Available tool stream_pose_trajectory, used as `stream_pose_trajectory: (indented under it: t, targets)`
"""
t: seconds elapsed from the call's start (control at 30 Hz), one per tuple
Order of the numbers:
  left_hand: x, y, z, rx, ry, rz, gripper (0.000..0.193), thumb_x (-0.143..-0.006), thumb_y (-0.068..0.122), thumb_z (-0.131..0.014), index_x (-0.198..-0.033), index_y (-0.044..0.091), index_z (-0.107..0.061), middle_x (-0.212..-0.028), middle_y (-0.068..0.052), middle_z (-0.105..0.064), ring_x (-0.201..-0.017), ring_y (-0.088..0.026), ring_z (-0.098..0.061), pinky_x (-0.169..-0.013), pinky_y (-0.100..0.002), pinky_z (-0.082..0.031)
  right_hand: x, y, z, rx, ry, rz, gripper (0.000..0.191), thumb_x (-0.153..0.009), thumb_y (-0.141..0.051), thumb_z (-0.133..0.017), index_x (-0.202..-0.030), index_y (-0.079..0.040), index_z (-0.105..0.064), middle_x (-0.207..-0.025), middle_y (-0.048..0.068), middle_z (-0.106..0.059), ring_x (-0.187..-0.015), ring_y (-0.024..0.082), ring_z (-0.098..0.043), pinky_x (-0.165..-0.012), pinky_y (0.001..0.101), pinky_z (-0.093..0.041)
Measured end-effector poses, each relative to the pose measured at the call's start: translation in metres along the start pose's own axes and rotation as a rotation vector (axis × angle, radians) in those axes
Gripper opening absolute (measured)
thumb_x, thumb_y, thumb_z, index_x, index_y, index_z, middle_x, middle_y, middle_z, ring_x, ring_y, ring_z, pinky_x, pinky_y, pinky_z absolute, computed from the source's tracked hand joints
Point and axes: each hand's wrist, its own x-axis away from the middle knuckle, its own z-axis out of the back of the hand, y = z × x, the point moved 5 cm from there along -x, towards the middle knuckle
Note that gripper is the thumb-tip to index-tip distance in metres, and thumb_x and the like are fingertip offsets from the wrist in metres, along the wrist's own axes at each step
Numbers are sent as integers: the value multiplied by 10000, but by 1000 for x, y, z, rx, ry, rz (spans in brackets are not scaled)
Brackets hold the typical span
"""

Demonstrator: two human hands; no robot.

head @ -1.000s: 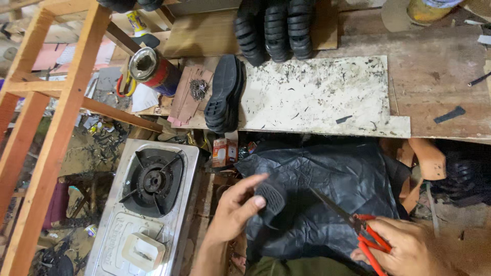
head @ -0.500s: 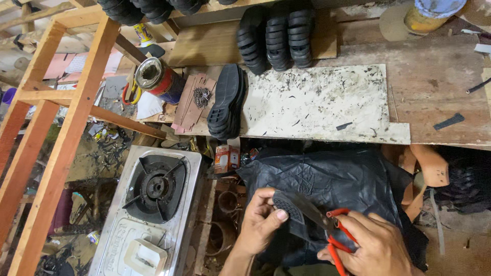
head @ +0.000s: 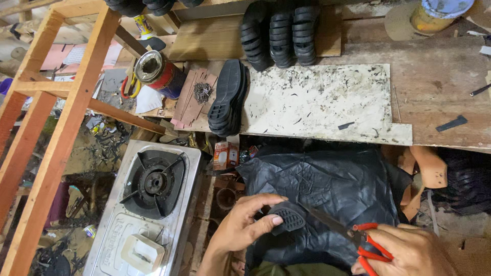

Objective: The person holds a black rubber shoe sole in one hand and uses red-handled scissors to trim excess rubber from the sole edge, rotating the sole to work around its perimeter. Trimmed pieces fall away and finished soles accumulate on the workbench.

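**Rubber sole piece held to the scissors over a black sheet**

The left hand (head: 245, 225) has its grip closed on a small black rubber sole piece (head: 289, 219), thumb on the near edge and fingers curled over the far one. The piece sits just above the black plastic sheet (head: 332, 184) that covers the person's lap. The right hand (head: 409, 253) is closed around the red handles of a pair of scissors (head: 348, 232), whose dark blades run up and left to the sole piece; whether the blades touch it or are just beside it is hard to tell from this angle.

Beyond the sheet lies the wooden desk (head: 440, 87), carrying a stained white cutting board (head: 327, 102). At the board's left edge a black shoe sole (head: 227, 97) lies lengthwise, with a small pile of nails (head: 203, 92) just left of it and a red tin can (head: 158, 74) further left. A row of black treaded soles (head: 281, 33) stands behind the board. Left of the sheet, lower down, sits a single-burner gas stove (head: 151, 199), next to a wooden frame (head: 56, 128).
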Motion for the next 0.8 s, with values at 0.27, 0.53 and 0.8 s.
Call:
stream_pose_trajectory:
  t: [0.27,0.53,0.8]
  targets:
    - [-5,16,-4,-10,-100,27,372,-981,175,-720,-1301,-11,-688,-1074,-166,-748,-947,-240,-706,-849,-365,-569,11,33,-27,57,5,98,642,-652,-709,-847,-977,-158,-789,-845,-28,-810,-659,104,-727,-590,308,-555]
    - [-14,57,29,-308,12,-173,279,-950,123,-705,-1217,48,-679,-1101,-125,-739,-1010,-227,-723,-893,-360,-584,3,39,-18,70,-11,67,591,-647,-668,-840,-995,-194,-787,-810,-24,-787,-685,115,-771,-593,278,-597]
    - [-26,93,115,-247,659,-725,320,-984,-137,-628,-1214,59,-519,-1242,-100,-678,-1162,-202,-673,-1047,-337,-557,-2,59,-42,84,-159,-249,481,-642,-621,-891,-932,-244,-820,-736,-83,-812,-695,59,-759,-681,249,-590]
